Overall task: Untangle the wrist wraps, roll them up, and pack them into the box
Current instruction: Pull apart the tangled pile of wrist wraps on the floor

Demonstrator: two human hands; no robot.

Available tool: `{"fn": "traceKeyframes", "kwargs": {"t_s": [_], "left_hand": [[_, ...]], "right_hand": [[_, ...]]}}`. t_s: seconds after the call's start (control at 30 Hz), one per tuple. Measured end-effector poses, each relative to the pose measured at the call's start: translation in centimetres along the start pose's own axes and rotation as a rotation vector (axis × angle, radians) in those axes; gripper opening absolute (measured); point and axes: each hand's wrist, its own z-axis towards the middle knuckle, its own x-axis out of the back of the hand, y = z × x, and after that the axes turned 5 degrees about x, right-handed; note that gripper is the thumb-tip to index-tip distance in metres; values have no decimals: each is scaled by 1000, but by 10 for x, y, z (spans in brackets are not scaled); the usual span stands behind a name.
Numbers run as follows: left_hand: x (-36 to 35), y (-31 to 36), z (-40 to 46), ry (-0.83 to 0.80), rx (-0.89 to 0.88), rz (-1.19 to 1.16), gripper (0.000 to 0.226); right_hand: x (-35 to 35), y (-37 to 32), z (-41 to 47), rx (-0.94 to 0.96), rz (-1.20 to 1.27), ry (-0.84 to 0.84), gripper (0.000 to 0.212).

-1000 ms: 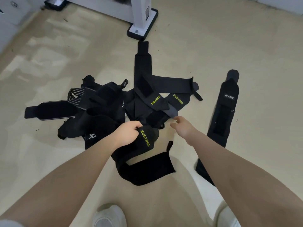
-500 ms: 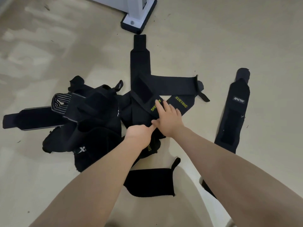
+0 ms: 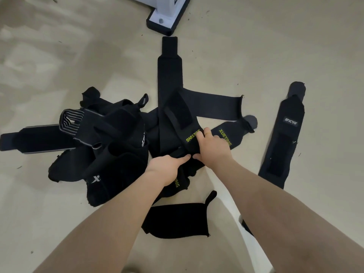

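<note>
A heap of black elastic fabric wrist wraps lies on the beige floor, many of them crossed over one another, which is why both hands are working at the knot in the middle rather than lifting any single piece.

The right hand rests on the black wrap printed with yellow-green lettering, its fingers laid over the band's end and bent against the cloth; they appear to be pinching or pressing that end down, though the exact hold is partly hidden. The left hand lies just beside it, fingertips touching the same bundle and curled into the dark fabric beneath. It seems to be anchoring the lower layers so the top band can be freed, but whether it truly grasps cloth I cannot tell.

A long black strap runs away toward the far side, and a second band branches off to the right from the same crossing, so this is probably where the tangle binds.

One black wrap with a small white logo patch lies flat, well apart on the right, seemingly already separated. A short black piece lies near, between the forearms. A white machine foot with a dark base stands at the far edge. No box is in view, so packing looks some way off.
</note>
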Motion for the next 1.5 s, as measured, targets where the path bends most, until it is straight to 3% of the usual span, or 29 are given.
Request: {"fn": "traceKeyframes", "kwargs": {"t_s": [0.23,0.3,0.37,0.5,0.6,0.7,0.77,0.83,0.97,1.03,1.1,1.27,1.37,1.43,1.5], "left_hand": [[0,8,-4,2,69,-20,79],[2,13,-6,-8,103,-18,81],[3,17,-8,-30,132,-32,84],[0,27,-12,-40,176,-44,87],[0,32,-16,-35,191,-36,85],[-1,26,-18,-74,181,-117,80],[0,21,-23,-60,163,-337,63],[8,18,-32,56,140,-584,41],[30,5,-58,184,159,-782,41],[35,-3,-73,74,159,-829,25],[38,-8,-87,20,153,-782,35],[75,2,-123,281,47,-1109,21],[100,16,-150,358,-101,-1321,18],[108,24,-163,392,-191,-1364,15],[109,28,-166,444,-221,-1318,15]], "right_hand": [[-2,-14,-14,113,-114,-14,33],[9,-9,-13,43,25,-13,28],[22,1,-14,-142,292,28,22],[51,16,-21,-468,811,392,17],[95,31,-30,-447,1032,651,26],[113,44,-48,-236,740,645,20],[99,45,-60,-179,427,574,19],[77,42,-71,-194,305,566,27],[53,27,-94,-134,346,717,24],[58,25,-103,-42,328,744,22],[74,26,-112,-58,388,745,25],[132,24,-135,134,761,972,25],[155,21,-146,85,866,1073,25],[161,24,-152,158,761,1030,23],[156,25,-154,275,591,822,25]]}}
